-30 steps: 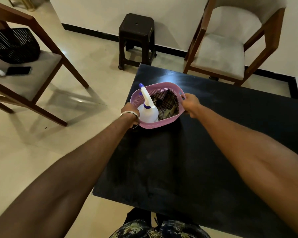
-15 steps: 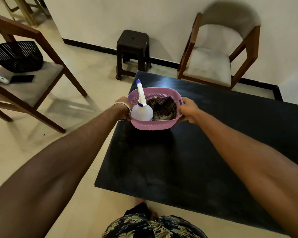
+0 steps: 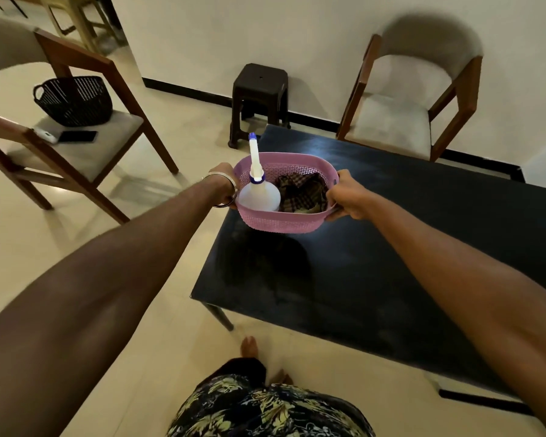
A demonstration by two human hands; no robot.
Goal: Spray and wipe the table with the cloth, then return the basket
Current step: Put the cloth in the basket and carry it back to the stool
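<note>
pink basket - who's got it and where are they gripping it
Both hands hold the pink basket, one at each end: the left hand at its left rim, the right hand at its right handle.

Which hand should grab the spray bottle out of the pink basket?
Probably the left hand: the spray bottle stands at its end of the pink basket. The right hand grips the end by the checked cloth.

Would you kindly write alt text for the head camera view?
Both hands, left hand and right hand, hold a pink basket above a black table. Inside stand a spray bottle and a checked cloth.
</note>
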